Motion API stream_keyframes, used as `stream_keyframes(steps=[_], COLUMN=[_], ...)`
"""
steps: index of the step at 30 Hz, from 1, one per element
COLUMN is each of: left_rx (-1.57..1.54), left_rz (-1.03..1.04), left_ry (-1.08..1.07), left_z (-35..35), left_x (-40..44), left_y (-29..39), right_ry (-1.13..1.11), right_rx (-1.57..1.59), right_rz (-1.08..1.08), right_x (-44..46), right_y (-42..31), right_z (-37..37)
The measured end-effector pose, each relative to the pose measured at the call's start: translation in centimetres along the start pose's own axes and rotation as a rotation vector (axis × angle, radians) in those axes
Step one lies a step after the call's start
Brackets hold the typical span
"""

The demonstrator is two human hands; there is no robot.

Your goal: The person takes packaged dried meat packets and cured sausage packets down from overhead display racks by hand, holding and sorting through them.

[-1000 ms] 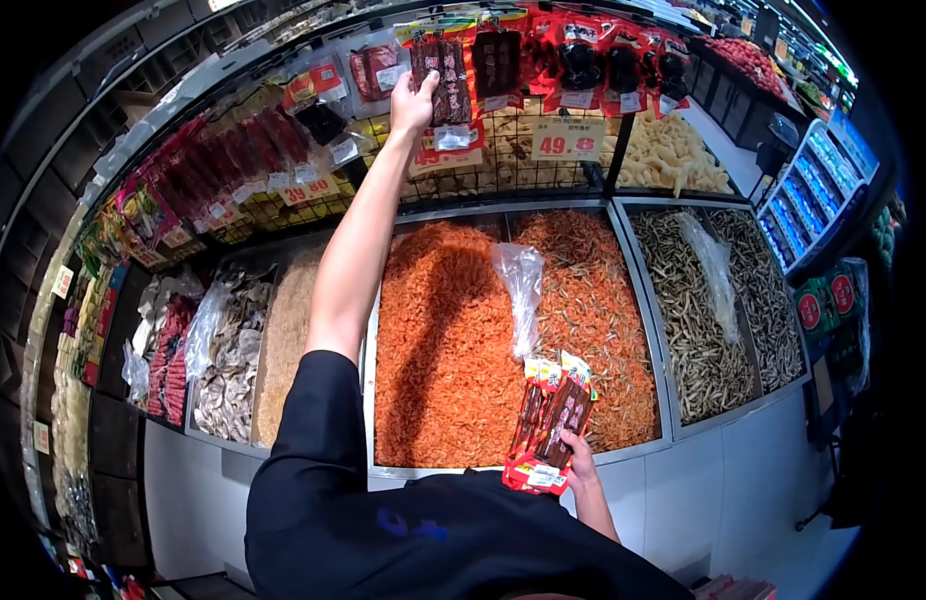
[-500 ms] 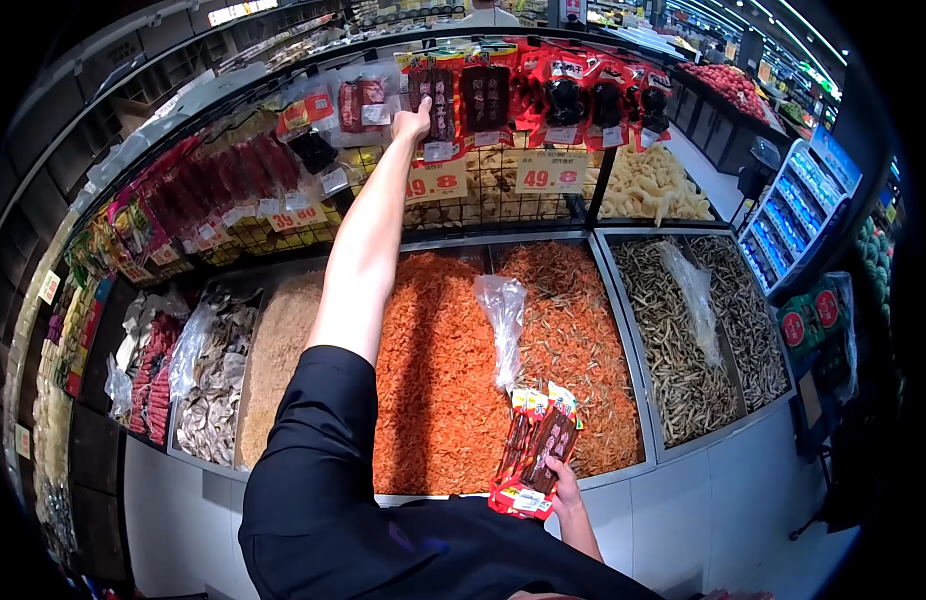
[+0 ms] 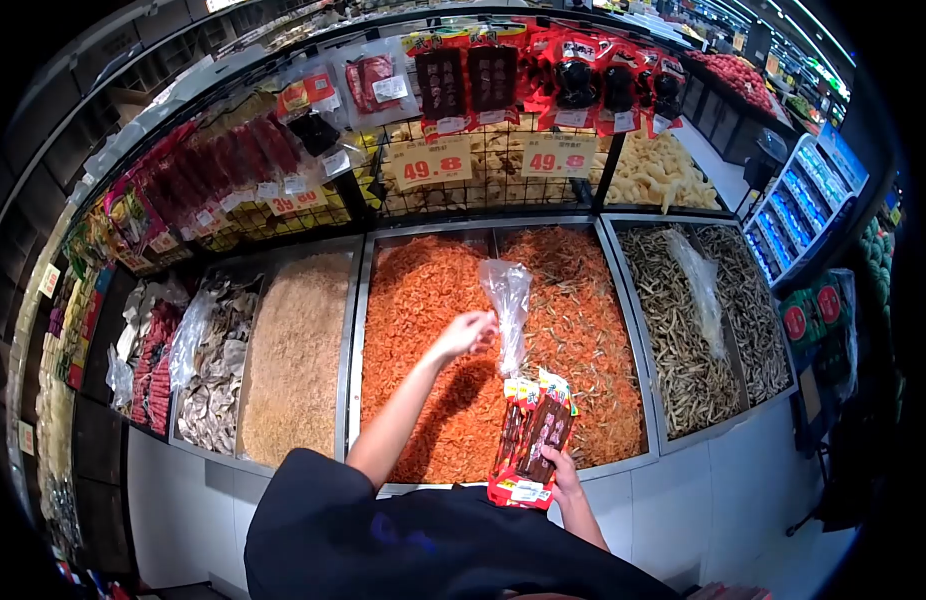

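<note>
"What is being held?"
"Red-and-brown packets [image 3: 545,436], overlapping, over the front edge of a metal-rimmed bin [image 3: 359,340]. The right hand [image 3: 564,472] has its grip closed on their lower part, thumb across the front one."
"And the left hand [image 3: 469,334]?"
"Raised above the bin's orange dried food [image 3: 423,280], fingers bent, beside a clear plastic bag [image 3: 509,300]. I cannot tell whether its grip is closed or touches the bag."
"Farther out?"
"Price signs [image 3: 430,163] below a row of hanging packs [image 3: 441,82]."
</note>
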State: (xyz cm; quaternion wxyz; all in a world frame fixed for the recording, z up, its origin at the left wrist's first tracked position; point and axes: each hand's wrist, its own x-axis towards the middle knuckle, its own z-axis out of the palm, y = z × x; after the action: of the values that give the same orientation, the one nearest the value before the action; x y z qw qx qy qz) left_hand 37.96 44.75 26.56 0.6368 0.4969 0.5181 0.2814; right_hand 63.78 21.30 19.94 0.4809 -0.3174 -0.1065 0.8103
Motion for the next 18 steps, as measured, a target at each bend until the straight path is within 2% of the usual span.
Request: stream_keyframes(steps=[1,4,6,8,10,15,16,18], left_rx=[-0.075,-0.332,-0.494,-0.516,-0.799,-1.014,-1.015,-0.829], left_rz=[-0.057,-0.229,-0.318,-0.087,-0.119,-0.168,-0.166,-0.178], left_ry=[0.002,-0.244,-0.354,-0.348,-0.238,-0.112,-0.113,0.027], left_z=[2.1,5.4,7.5,9.6,10.4,10.1,9.9,9.7], left_x=[-2.8,-6.7,-10.6,-10.1,-12.0,-12.3,-12.2,-12.2], left_y=[-1.6,-10.0,-8.9,-14.0,-12.3,-14.6,-14.4,-14.1], right_ry=[-0.002,0.01,0.002,0.004,0.007,0.033,0.032,-0.014], right_rx=[-0.02,-0.065,-0.039,-0.079,-0.148,-0.216,-0.218,-0.245], right_rz=[-0.008,-0.019,0.006,0.025,0.04,0.085,0.084,0.108], right_x=[0.4,0.7,1.5,2.4,3.0,3.9,4.0,4.3], right_y=[-0.1,-0.4,-0.5,-0.4,-0.6,-0.6,-0.7,-0.9], right_z=[0.0,0.8,1.2,1.2,1.9,2.6,2.3,1.7])
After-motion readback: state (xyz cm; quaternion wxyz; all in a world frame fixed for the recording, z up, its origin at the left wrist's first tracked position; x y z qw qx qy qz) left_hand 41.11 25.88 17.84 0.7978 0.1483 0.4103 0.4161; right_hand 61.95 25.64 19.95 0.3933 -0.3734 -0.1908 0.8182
